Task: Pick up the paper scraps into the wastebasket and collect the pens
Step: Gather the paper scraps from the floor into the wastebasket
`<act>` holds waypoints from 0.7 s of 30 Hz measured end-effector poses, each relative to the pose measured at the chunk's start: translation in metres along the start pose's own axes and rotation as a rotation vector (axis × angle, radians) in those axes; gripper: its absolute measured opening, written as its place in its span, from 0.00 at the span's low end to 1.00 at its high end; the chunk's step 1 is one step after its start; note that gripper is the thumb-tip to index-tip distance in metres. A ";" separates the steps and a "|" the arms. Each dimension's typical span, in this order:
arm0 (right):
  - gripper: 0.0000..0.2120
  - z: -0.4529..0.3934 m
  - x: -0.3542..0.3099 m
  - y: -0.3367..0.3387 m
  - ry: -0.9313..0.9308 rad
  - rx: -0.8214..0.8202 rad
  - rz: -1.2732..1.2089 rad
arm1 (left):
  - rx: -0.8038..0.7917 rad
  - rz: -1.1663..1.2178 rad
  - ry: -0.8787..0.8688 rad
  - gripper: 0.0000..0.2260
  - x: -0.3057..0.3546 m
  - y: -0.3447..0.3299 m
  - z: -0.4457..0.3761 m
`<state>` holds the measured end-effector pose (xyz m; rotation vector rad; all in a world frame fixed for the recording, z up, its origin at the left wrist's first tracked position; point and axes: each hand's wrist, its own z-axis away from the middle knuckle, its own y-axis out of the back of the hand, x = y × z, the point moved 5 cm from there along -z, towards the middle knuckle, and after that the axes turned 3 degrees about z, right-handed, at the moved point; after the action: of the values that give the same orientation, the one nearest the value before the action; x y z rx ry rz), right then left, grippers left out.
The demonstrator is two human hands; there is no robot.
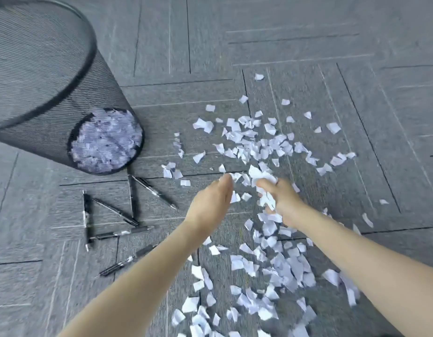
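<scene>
Torn white paper scraps point(254, 144) lie scattered on the grey ribbed carpet-tile floor point(307, 45); the right hand point(282, 203) is clenched on a bunch of them, while the left hand point(211, 203) is spread, palm inward. The black wire-mesh wastebasket point(47, 76), with scraps at its bottom, stands upper left, with slim black pens point(113, 215) loose just beside its base.

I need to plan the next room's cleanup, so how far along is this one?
Some scraps already lie in the bottom of the black mesh wastebasket. In hand: the right hand clutches a bunch of paper scraps, and the left hand is open, cupped beside it. Left: most scraps still cover the grey carpet, and six black pens lie uncollected near the basket. Roughly early to midway.
</scene>
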<state>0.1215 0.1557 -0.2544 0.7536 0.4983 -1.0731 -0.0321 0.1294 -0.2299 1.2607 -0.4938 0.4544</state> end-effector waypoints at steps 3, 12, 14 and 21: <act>0.10 0.019 -0.065 -0.021 0.021 -0.144 -0.199 | 0.221 0.100 -0.075 0.10 0.012 0.079 0.012; 0.13 0.081 -0.249 -0.089 0.200 -0.487 -0.477 | 0.759 0.190 0.151 0.12 -0.044 0.296 0.029; 0.13 0.092 -0.277 -0.106 0.183 -0.520 -0.535 | 0.744 0.255 0.326 0.13 -0.084 0.312 0.022; 0.17 0.108 -0.366 -0.168 0.177 -0.598 -0.540 | 0.610 0.744 0.623 0.29 -0.143 0.315 0.006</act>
<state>-0.1803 0.2462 0.0183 0.1768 1.1579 -1.2633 -0.3302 0.1927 -0.0668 1.3842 -0.2731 1.6641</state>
